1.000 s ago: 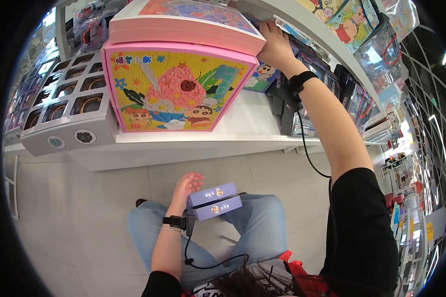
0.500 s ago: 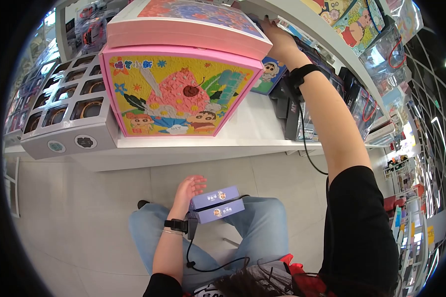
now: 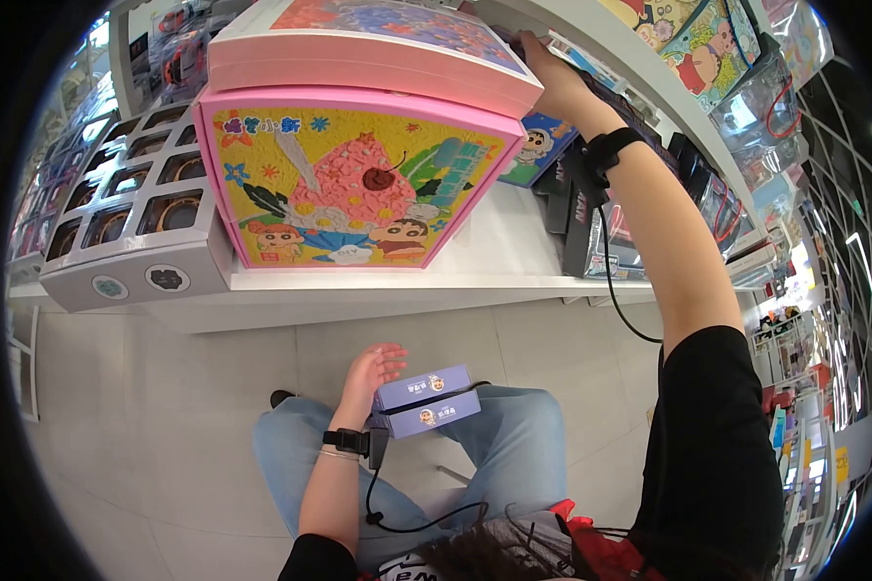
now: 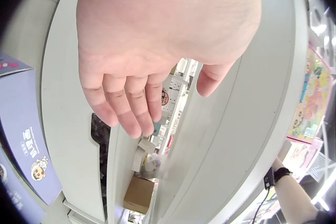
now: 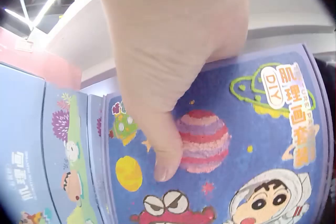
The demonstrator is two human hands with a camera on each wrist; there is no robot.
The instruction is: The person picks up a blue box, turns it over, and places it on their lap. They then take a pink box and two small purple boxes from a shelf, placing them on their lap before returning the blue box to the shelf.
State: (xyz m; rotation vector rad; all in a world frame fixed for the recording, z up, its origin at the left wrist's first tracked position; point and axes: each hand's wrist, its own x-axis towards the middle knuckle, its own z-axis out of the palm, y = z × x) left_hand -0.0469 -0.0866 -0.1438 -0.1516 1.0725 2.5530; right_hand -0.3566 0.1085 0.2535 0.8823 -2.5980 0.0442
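Note:
My right hand reaches onto the shelf beside the stacked pink boxes. In the right wrist view it grips a blue DIY texture-painting box over the top edge, the thumb lying across the printed front and the other fingers hidden behind. That front shows a striped planet and a cartoon child in a space suit. Low over my lap, my left hand has loosely extended fingers and holds nothing. Right beside it are two purple boxes with small cartoon faces, one next to the other.
A large pink-edged box with a yellow cartoon front carries a flatter pink box. Left of them is a grey display carton with windowed compartments. Black boxes lean under my right forearm. The white shelf edge runs across.
The right hand has shifted slightly right and its fingers have gone farther out of sight behind the box. The left hand stays by the purple boxes. The head view has shifted a little.

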